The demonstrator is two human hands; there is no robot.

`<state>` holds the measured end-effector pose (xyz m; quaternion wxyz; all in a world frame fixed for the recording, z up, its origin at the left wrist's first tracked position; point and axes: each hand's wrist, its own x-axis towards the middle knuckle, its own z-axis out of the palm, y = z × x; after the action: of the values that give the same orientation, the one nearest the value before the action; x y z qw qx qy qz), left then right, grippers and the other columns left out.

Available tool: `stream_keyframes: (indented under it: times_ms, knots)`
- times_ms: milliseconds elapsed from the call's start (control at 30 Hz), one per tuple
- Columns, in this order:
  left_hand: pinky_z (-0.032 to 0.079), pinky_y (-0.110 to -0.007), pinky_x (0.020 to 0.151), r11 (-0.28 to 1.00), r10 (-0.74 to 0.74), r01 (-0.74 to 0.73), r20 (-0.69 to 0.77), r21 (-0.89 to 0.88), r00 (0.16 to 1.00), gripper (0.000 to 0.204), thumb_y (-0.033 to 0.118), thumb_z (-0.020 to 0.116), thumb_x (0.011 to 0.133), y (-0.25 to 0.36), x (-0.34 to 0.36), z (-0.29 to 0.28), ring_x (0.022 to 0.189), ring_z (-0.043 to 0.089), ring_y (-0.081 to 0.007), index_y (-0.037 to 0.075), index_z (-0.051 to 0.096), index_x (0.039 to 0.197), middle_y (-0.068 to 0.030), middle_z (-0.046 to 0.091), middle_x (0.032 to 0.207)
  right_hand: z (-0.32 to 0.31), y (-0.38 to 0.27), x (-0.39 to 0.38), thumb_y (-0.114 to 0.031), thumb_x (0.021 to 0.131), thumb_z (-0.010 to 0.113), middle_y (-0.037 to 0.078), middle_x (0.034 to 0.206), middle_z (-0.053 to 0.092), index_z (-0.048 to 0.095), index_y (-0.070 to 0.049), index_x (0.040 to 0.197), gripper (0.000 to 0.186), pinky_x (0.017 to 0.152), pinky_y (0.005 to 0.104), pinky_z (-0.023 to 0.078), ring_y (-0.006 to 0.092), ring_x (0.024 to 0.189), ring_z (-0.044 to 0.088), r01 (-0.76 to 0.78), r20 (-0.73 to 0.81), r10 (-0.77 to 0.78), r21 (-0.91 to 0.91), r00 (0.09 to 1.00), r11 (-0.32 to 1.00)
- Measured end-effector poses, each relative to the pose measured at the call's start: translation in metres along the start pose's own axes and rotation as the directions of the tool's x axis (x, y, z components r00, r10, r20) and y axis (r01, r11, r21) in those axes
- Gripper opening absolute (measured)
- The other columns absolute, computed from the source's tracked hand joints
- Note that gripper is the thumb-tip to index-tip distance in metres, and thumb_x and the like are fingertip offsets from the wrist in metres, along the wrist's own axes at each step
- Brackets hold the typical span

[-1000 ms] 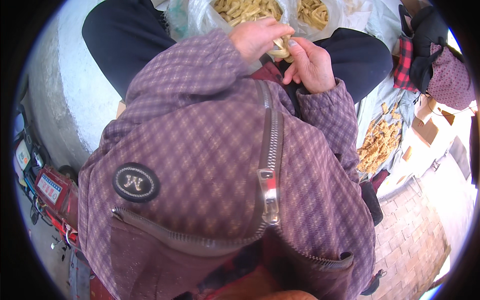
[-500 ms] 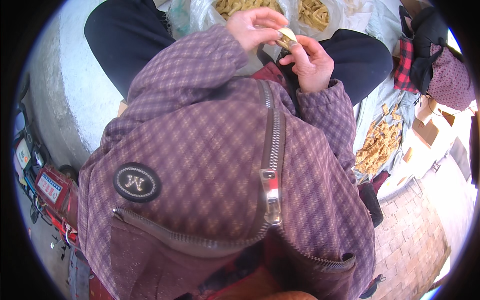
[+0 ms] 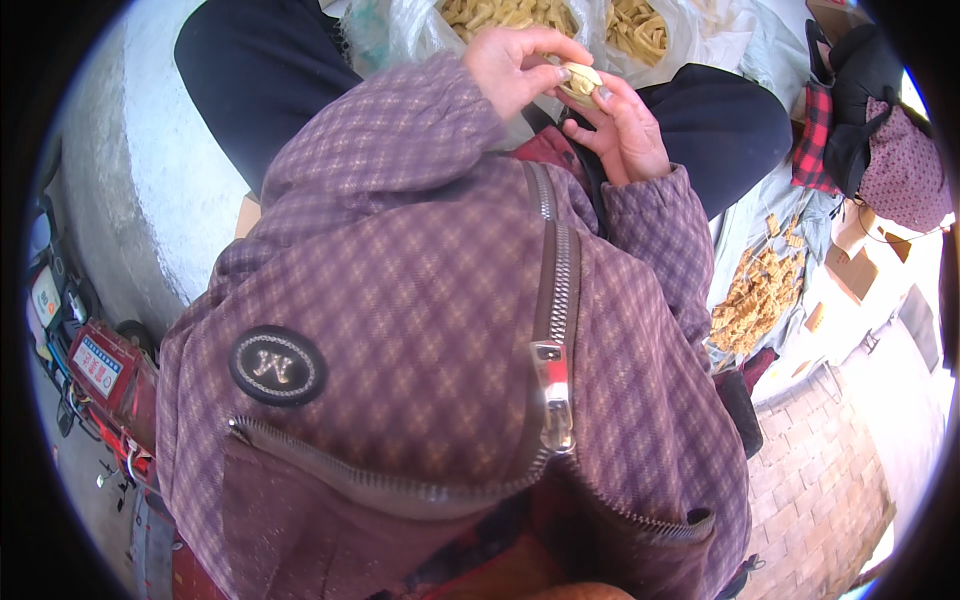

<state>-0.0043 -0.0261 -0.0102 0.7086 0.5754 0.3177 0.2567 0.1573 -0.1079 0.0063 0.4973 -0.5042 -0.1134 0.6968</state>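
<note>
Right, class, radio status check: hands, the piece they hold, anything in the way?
Left hand, right hand: both holding one pale yellow piece. Plastic bags of yellowish pieces just beyond. Nothing seen blocking the hands.

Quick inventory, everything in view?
pale piece: one, yellowish, upper centre
plastic bags: two, clear, top centre
curled pieces: many, tan, inside the bags
heap: one, orange-brown, right
sheet: one, grey, under heap
cardboard: several pieces, brown, right edge
checked cloth: one, red-black, upper right
dotted cloth: one, purplish, upper right
vehicles: unclear count, red, left edge
jacket: one, purple, centre
trousers: one pair, dark, top
left hand: one, bare, holding piece
right hand: one, bare, holding piece
</note>
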Motion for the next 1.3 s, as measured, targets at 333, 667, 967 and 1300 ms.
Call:
stream_keyframes:
  times_ms: [333, 667, 967, 1300]
  knots:
    - [0.047, -0.024, 0.078, 0.997, -0.068, 0.067, 0.015, 0.025, 0.998, 0.028, -0.006, 0.051, 0.079, -0.004, 0.000, -0.009, 0.091, 0.057, -0.0104, 0.002, 0.058, 0.105, -0.0036, 0.060, 0.102, 0.012, 0.000, -0.001, -0.014, 0.088, 0.050, 0.011, 0.122, 0.049, 0.042, 0.004, 0.124, 0.040, 0.099, 0.0401, 0.037, 0.0198, 0.114, 0.046, 0.020, 0.227, -0.056, 0.160, 0.972, 0.987]
    - [0.047, -0.022, 0.063, 0.827, 0.272, -0.204, -0.054, 0.523, 0.961, 0.028, 0.009, 0.073, 0.071, 0.003, -0.004, 0.007, 0.072, 0.055, -0.0115, 0.004, 0.056, 0.094, -0.0030, 0.049, 0.085, 0.010, 0.017, 0.016, -0.011, 0.087, 0.055, 0.008, 0.105, 0.059, 0.060, 0.005, 0.103, 0.023, 0.083, 0.0239, 0.044, 0.0110, 0.093, 0.055, 0.290, -0.043, -0.294, -0.081, 0.955, 0.954]
    - [0.035, -0.021, 0.048, 0.987, -0.089, 0.080, 0.058, 0.141, 0.994, 0.014, 0.020, 0.061, 0.085, 0.000, 0.000, -0.004, 0.056, 0.044, -0.0039, 0.007, 0.056, 0.087, 0.0031, 0.049, 0.066, 0.012, 0.010, 0.006, -0.032, 0.086, 0.059, 0.008, 0.074, 0.059, 0.059, 0.001, 0.093, 0.034, 0.064, 0.0269, 0.045, 0.0123, 0.069, 0.055, 0.331, 0.115, -0.372, -0.734, 0.921, 0.593]
    - [0.026, -0.018, 0.035, 0.710, -0.443, 0.471, 0.187, -0.524, 0.877, 0.012, 0.021, 0.054, 0.089, 0.027, -0.021, -0.027, 0.036, 0.032, -0.0031, 0.008, 0.055, 0.089, 0.0026, 0.044, 0.056, 0.002, -0.017, -0.032, -0.023, 0.078, 0.071, 0.003, 0.068, 0.059, 0.062, -0.004, 0.090, 0.025, 0.060, 0.0231, 0.044, 0.0084, 0.062, 0.053, 0.312, 0.175, -0.352, -0.869, 0.919, 0.384]
